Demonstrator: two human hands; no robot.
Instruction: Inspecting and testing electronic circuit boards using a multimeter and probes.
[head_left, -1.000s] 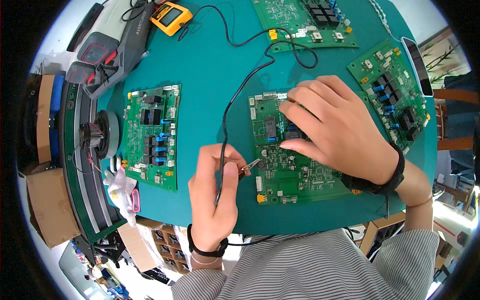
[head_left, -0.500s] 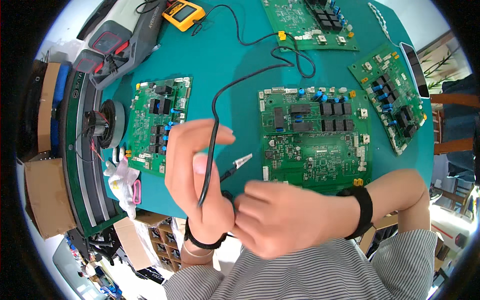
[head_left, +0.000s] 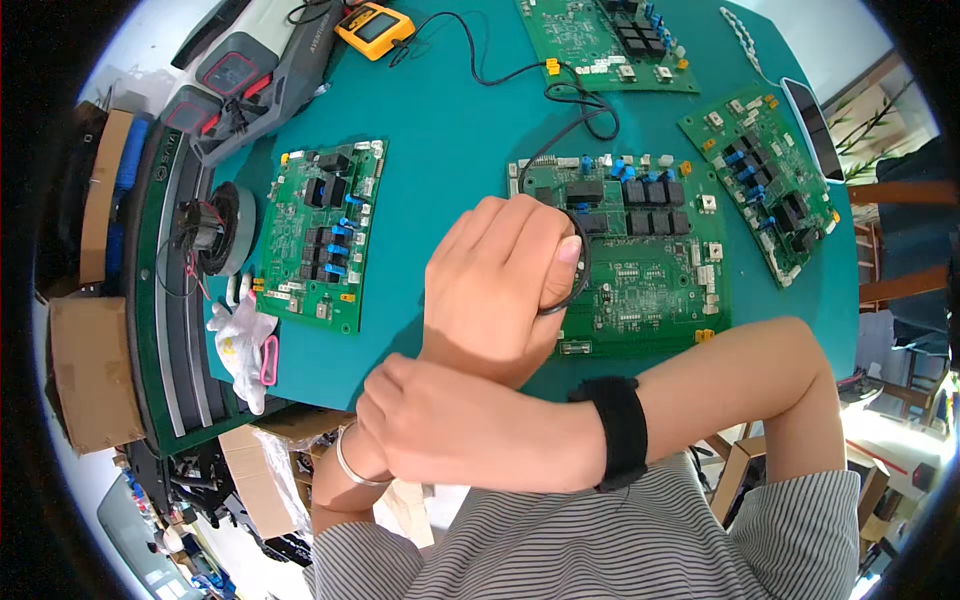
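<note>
My left hand (head_left: pixel 500 270) is a fist, knuckles up, over the near left part of a green circuit board (head_left: pixel 640 300). A black cable (head_left: pixel 580 270) loops out past its thumb and seems gripped in it. My right hand (head_left: pixel 440 420) crosses over and is closed around my left wrist. Its fingers cover whatever lies there. A silver bracelet (head_left: pixel 352 462) shows on the left forearm, and a wide black strap (head_left: pixel 615 432) circles my right wrist.
More boards lie around: one left (head_left: pixel 320 235), one right (head_left: pixel 765 185), one at the back (head_left: pixel 600 50). A yellow handheld meter (head_left: pixel 375 30) stands by a grey-black machine (head_left: pixel 250 90). White gloves (head_left: pixel 240 345), a black reel (head_left: pixel 228 230) and a phone (head_left: pixel 812 130) rest near the edges.
My left hand has gone from raised, with fingers loosely curled by the cable, to a fist farther right. My right hand has moved left onto the left wrist. The metal clip is now hidden.
</note>
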